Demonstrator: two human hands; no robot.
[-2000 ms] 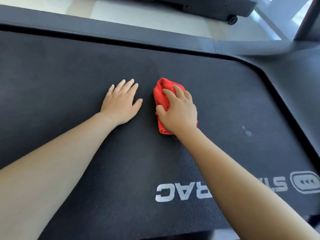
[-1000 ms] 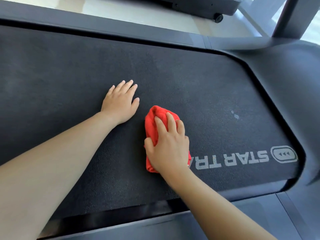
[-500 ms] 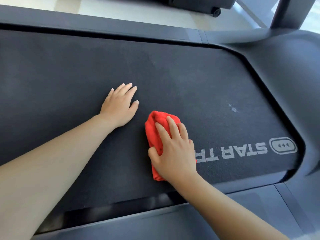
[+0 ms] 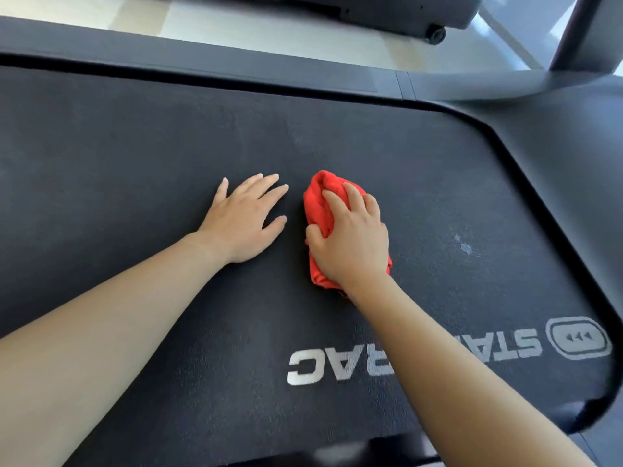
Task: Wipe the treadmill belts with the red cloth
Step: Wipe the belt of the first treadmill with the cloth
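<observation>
- While both arms reached forward from the near edge, the left forearm (image 4: 101, 348) and the right forearm (image 4: 455, 382) lay over the treadmill belt (image 4: 135, 163), a dark, finely textured surface that filled most of the view.
- Just past the right forearm, white lettering (image 4: 323, 367) was printed on the belt, upside down to the camera. The arm covered its middle letters, and an oval badge (image 4: 578, 338) with three small arrows sat at its right end.
- Farther on, near the middle of the belt, the right hand (image 4: 350, 244) lay on top of the red cloth (image 4: 318, 200). Its grip was closed on the cloth, with the fingers curled over the bunched top and the thumb tucked against the left side.
- The cloth was crumpled into a wad and pressed against the belt, showing beyond the fingertips and below the heel of the hand.
- Just beside it to the left, with a narrow strip of belt between, the left hand (image 4: 244, 219) rested palm down on the belt. Its grip was wide, the fingers straight and slightly spread, holding nothing.
- Well apart to the right of the cloth, a few pale specks (image 4: 465, 246) marked the belt.
- Beyond the belt ran a dark side rail (image 4: 236, 67), and on the right the belt's curved end met a grey cover (image 4: 580, 146).
- Farthest off was a light floor (image 4: 269, 28), with the base of another machine (image 4: 371, 8), a small black wheel (image 4: 437, 34) under it, and a grey upright post (image 4: 580, 32) at the top right.
</observation>
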